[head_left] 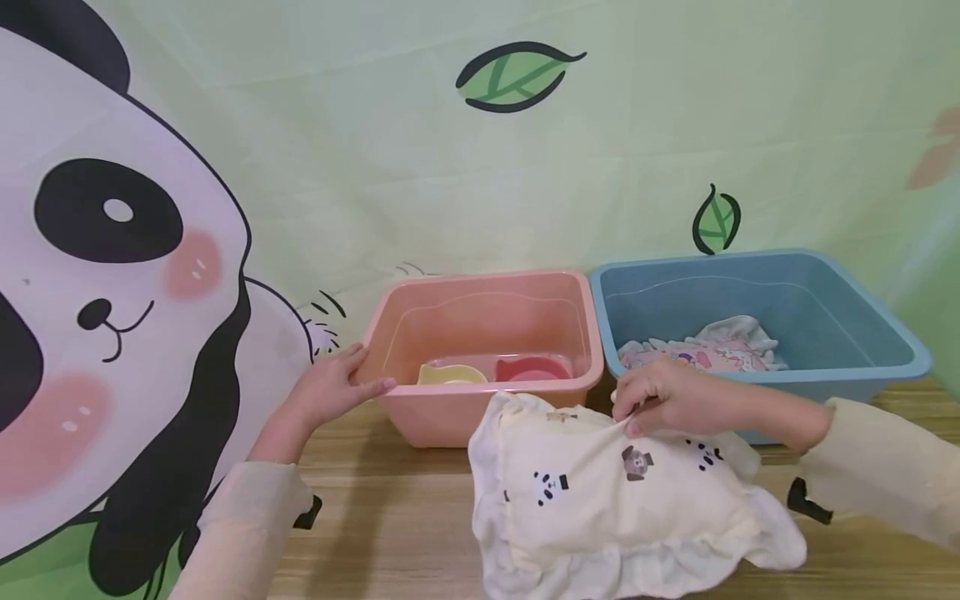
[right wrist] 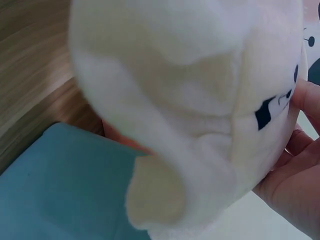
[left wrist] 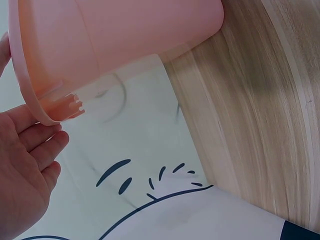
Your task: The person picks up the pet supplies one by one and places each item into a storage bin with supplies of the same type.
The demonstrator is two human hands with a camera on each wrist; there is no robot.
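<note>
My right hand (head_left: 666, 398) pinches the top of a cream pillow (head_left: 600, 500) with ruffled edges and printed animal faces. The pillow hangs in front of the two basins and overlaps the pink one's front in the head view. In the right wrist view the pillow (right wrist: 200, 100) fills most of the picture, with the thumb and fingers (right wrist: 295, 165) at its right side. My left hand (head_left: 330, 387) rests on the left rim of the pink basin (head_left: 480, 417); the left wrist view shows its fingers (left wrist: 45, 145) at that rim, not curled round it.
Inside the pink basin lie a yellow dish (head_left: 452, 374) and a red dish (head_left: 534, 367). To its right stands a blue basin (head_left: 817, 321) with a pink patterned, ruffled cloth item (head_left: 720, 346) inside. Both stand on a wooden table (head_left: 405, 517) before a panda-printed backdrop (head_left: 360, 150).
</note>
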